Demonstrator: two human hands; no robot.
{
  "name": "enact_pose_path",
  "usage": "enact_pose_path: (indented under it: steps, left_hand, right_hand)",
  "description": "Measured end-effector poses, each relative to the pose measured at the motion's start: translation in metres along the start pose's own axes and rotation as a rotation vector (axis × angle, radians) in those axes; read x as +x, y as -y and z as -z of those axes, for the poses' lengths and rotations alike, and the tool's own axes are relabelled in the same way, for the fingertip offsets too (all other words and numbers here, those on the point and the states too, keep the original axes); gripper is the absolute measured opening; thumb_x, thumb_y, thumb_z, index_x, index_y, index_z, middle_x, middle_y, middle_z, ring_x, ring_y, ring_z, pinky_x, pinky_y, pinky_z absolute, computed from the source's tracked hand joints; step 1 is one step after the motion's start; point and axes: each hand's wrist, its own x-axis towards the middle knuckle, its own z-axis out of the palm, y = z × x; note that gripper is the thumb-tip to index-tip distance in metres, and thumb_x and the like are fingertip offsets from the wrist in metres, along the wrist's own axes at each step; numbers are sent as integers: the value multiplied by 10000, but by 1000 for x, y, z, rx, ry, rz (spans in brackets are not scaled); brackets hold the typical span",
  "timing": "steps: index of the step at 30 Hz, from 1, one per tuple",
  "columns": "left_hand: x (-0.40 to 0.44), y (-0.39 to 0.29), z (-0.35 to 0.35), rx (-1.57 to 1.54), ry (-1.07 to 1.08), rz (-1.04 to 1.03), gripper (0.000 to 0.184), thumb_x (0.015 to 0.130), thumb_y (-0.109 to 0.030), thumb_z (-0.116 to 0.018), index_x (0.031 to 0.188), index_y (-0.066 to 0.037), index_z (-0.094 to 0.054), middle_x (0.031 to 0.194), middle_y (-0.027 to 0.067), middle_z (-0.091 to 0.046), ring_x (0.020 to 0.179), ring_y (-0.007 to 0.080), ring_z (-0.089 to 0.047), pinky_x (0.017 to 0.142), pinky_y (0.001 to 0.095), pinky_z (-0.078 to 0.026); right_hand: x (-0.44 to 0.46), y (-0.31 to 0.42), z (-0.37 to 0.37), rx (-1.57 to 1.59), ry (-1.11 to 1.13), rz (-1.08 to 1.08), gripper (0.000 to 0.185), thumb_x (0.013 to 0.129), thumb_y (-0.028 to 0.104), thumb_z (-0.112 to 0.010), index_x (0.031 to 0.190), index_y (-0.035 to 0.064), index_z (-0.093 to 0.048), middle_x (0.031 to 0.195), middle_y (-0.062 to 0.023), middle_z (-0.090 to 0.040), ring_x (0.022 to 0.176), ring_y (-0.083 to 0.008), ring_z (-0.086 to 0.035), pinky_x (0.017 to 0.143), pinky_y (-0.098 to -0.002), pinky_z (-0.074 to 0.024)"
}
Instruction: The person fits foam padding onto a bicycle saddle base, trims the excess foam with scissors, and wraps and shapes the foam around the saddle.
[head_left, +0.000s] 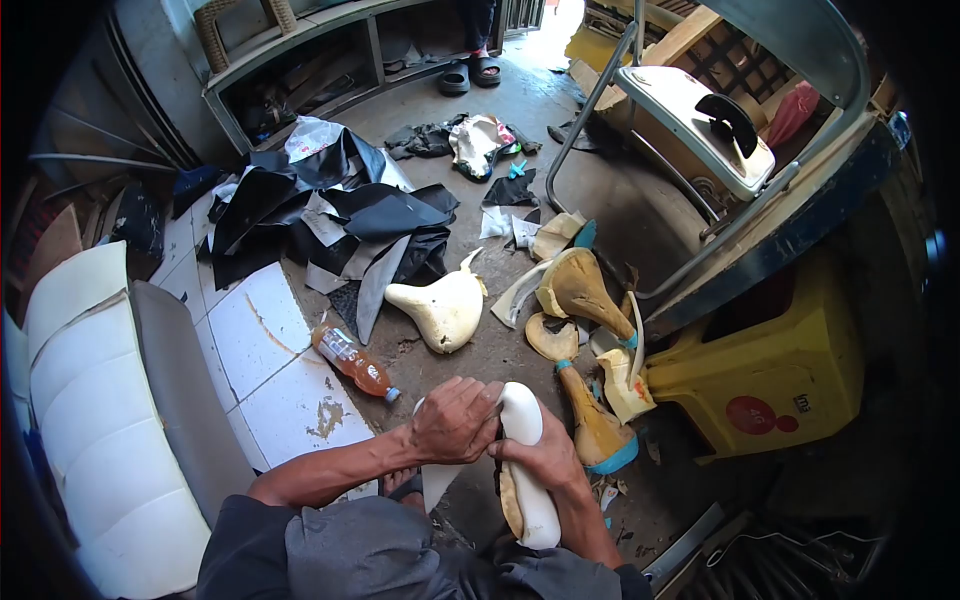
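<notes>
A white-covered saddle [535, 505] stands on edge in front of my lap, its yellowish foam underside showing on the left. My right hand [545, 455] is wrapped around its middle, thumb on the near face. Closed in a fist, my left hand [458, 418] grips the edge of the white cover at the saddle's upper end. A bit of white material shows past the left knuckles; what the fingertips pinch is partly hidden. Beyond my hands a cream saddle [440, 308] lies on the floor. Yellow-brown foam saddles [590, 285] with blue edges lie to the right.
A bottle of orange-brown drink [355, 362] lies on the white tiles. Black and grey material scraps [340, 205] are heaped behind. A yellow plastic stool [770, 360] lies at right, under a metal-framed chair [700, 125]. A white padded cushion [105, 420] stands left. Another person's feet [470, 75] show at back.
</notes>
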Motion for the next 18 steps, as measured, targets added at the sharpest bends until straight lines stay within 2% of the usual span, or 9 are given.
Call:
enact_pose_path:
  steps: [2,4,7,11,13,14,16,18]
  left_hand:
    - [3,0,8,-47,47,2,414,877,-191,-672,1166,69,-529,773,139,-505,653,314,-519,592,426,-414]
    - [2,1,13,-61,119,20,493,919,-306,-674,1194,79,-537,817,167,-534,709,333,-557,635,436,-444]
    - [-5,6,7,-189,94,90,522,933,-372,-673,1185,71,-563,839,176,-558,755,344,-591,680,436,-473]
    - [-5,-2,10,-276,136,245,431,928,-330,-688,1146,34,-613,895,187,-594,809,359,-620,716,425,-491]
    - [-1,-7,9,-520,88,406,296,961,-252,-663,1112,2,-648,892,145,-622,802,287,-633,707,376,-486]
    - [-3,-8,5,-521,88,407,296,961,-252,-663,1112,2,-648,892,145,-622,802,287,-633,707,376,-486]
    - [-9,-6,-5,-840,17,574,211,991,-198,-634,1082,-10,-664,876,95,-635,790,188,-619,703,332,-469]
    - [-11,-1,-11,-819,35,595,210,1000,-193,-623,1081,-4,-664,853,75,-626,786,156,-601,702,319,-460]
  right_hand:
    - [0,3,-1,-7,-7,-5,663,677,236,-847,1254,34,-590,1071,-92,-678,963,-190,-650,864,-342,-515]
    - [1,2,-2,-10,-12,-17,660,679,231,-847,1254,33,-590,1071,-91,-678,963,-187,-650,861,-341,-516]
    - [3,-2,-3,13,19,-11,658,683,221,-844,1258,30,-587,1069,-90,-677,964,-180,-648,854,-337,-517]
    - [3,2,-3,4,22,-13,657,688,209,-843,1265,29,-583,1063,-89,-674,958,-177,-645,846,-336,-517]
    - [2,9,-3,-4,30,-25,663,689,209,-843,1270,28,-579,1062,-88,-671,954,-176,-642,843,-336,-517]
    - [1,13,-3,-40,30,5,668,690,212,-842,1275,28,-575,1059,-84,-667,950,-176,-638,839,-337,-516]
    - [0,13,-2,-74,29,35,673,691,215,-841,1279,28,-572,1057,-80,-664,945,-175,-635,836,-337,-515]
    - [1,7,-2,-63,51,33,674,698,216,-835,1286,26,-565,1061,-76,-656,950,-174,-626,839,-336,-512]
